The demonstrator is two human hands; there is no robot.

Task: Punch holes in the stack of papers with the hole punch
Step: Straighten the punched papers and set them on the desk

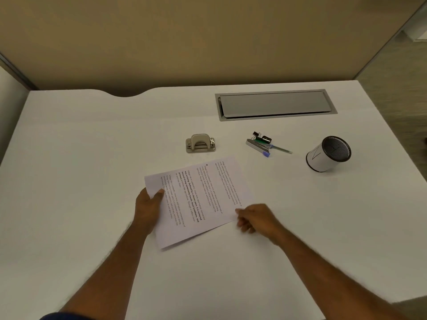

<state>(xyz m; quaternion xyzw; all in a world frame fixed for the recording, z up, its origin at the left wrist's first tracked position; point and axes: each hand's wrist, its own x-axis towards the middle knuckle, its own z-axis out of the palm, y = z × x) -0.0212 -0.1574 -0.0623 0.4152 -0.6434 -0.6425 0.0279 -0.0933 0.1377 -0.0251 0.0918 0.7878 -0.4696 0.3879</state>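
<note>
A stack of printed papers [203, 199] lies tilted on the white desk [92, 158], its text running sideways. My left hand [147, 209] grips the stack's left edge, thumb on top of the sheet. My right hand [256, 218] rests at the stack's right corner, fingers curled against the paper's edge; whether it pinches the sheet is unclear. A small grey metal hole punch [200, 143] stands just beyond the stack's far edge, untouched and apart from both hands.
Right of the punch lie a stapler [257, 145], black binder clips [262, 136] and a pen [280, 149]. A white pen cup with a black mesh rim [328, 153] lies on its side. A grey cable hatch [275, 105] is set into the desk's back. A beige partition stands behind.
</note>
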